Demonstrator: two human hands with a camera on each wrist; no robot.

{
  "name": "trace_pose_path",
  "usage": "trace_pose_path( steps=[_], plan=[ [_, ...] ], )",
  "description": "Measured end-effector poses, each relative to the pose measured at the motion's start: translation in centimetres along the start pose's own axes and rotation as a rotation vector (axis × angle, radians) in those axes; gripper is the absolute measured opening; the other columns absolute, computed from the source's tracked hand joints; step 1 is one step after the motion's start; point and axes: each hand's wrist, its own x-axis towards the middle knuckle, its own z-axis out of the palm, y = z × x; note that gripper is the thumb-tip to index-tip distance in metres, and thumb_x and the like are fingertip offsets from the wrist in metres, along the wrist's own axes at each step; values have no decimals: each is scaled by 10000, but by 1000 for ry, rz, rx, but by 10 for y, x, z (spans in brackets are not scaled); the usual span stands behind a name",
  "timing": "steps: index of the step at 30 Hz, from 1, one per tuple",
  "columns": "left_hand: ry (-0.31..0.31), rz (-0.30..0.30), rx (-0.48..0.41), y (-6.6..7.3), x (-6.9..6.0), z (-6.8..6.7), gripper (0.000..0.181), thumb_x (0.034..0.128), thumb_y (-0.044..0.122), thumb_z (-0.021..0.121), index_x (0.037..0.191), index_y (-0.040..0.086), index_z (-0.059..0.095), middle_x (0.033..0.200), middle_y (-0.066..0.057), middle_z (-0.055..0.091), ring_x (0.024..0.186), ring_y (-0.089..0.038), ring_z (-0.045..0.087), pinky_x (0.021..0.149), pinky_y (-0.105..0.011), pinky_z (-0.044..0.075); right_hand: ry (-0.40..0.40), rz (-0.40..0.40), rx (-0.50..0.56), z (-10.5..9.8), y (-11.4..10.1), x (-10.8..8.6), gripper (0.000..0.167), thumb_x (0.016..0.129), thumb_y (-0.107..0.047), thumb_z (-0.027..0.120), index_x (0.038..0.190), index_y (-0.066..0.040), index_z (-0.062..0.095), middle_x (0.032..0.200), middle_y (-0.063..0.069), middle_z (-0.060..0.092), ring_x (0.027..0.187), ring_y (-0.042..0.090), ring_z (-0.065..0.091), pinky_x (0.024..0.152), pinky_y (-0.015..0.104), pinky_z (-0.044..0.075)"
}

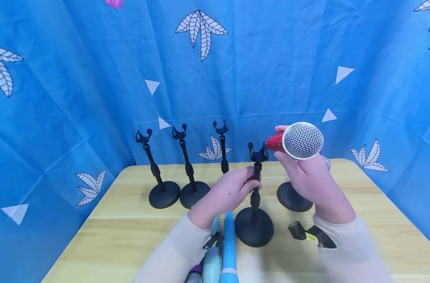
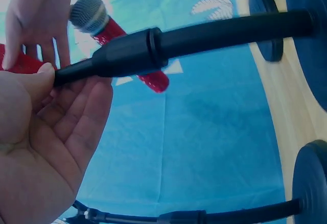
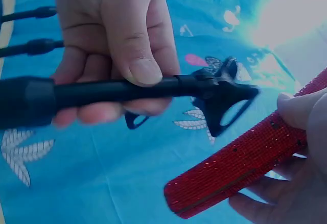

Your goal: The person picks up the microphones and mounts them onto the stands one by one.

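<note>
My left hand (image 1: 229,192) grips the pole of a black desktop microphone stand (image 1: 254,228), its thumb along the pole just under the clip in the right wrist view. In my right hand (image 1: 312,179) is a red, sparkly microphone (image 1: 303,140) with a silver mesh head. Its red handle (image 3: 235,170) slants beside the stand's forked clip (image 3: 219,104), and its tail end points toward the left hand's side. A gap shows between handle and clip in the right wrist view. The head view hides most of the handle behind the mesh head.
Three more black stands, one with a base (image 1: 164,194) at far left, have bare clips. Behind my right hand is another stand base (image 1: 294,197); a second red microphone (image 2: 110,30) shows there. A blue microphone (image 1: 230,247) and others lie at the table's front.
</note>
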Motion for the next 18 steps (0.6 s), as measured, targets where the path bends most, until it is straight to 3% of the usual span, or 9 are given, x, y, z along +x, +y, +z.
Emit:
trace_pose_path(
  steps=[4, 8, 12, 14, 18],
  plan=[
    [22, 61, -5, -2, -3, 0, 80, 1043, 249, 579, 1016, 173, 579, 880, 89, 642, 656, -81, 514, 566, -225, 440, 32, 3, 150, 11, 4, 12, 637, 884, 135, 670, 1462, -36, 465, 1480, 92, 479, 1314, 274, 465, 962, 226, 459],
    [32, 80, -10, -4, -3, 1, 79, 1040, 247, 582, 1020, 172, 573, 880, 101, 644, 636, -84, 506, 550, -227, 432, 55, -3, 281, 22, 5, 21, 612, 900, 115, 657, 1462, -33, 466, 1495, 81, 461, 1354, 314, 423, 985, 296, 465],
    [26, 70, -7, -4, -4, 1, 82, 1038, 252, 582, 1034, 170, 570, 900, 91, 651, 671, -82, 528, 570, -221, 450, 31, 9, 294, 35, 9, 23, 596, 924, 31, 676, 1472, -84, 471, 1504, 41, 444, 1363, 271, 417, 1014, 362, 442],
    [18, 64, -5, -3, -4, 1, 91, 1037, 256, 581, 1036, 166, 565, 896, 76, 645, 678, -90, 528, 579, -219, 456, 10, 1, 251, 40, 11, 23, 618, 919, 6, 694, 1480, -106, 462, 1514, 27, 435, 1381, 224, 404, 1049, 406, 422],
    [12, 73, -15, -5, -6, 0, 97, 1041, 243, 576, 1047, 148, 560, 859, 41, 613, 666, -102, 512, 593, -218, 455, -27, -26, 236, 46, 12, 24, 702, 856, 18, 751, 1473, -89, 435, 1529, 53, 426, 1422, 194, 369, 1060, 500, 422]
  ],
)
